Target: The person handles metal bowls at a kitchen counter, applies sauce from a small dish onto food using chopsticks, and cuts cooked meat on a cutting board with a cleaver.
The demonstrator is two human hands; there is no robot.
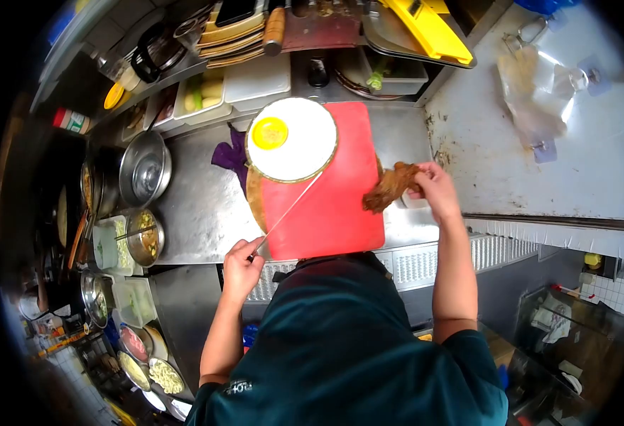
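Note:
A long thin knife (290,212) is in my left hand (241,272), with the fingers closed round its handle. Its blade slants across the red cutting board (326,220), and the tip reaches the near rim of a round white plate (299,153). On the plate's left part is a round yellow item (269,133), perhaps a small dish; its kind is unclear. Right of the board, my right hand (436,190) pinches a browned piece of cooked meat (391,187) by one end. The meat hangs at the board's right edge.
A purple cloth (232,157) lies left of the plate on the steel counter (198,213). Metal bowls (145,170) and food containers (136,302) line the left side. Above, a shelf holds tubs (258,82), stacked boards and a yellow slicer (432,32). A white surface stands at right.

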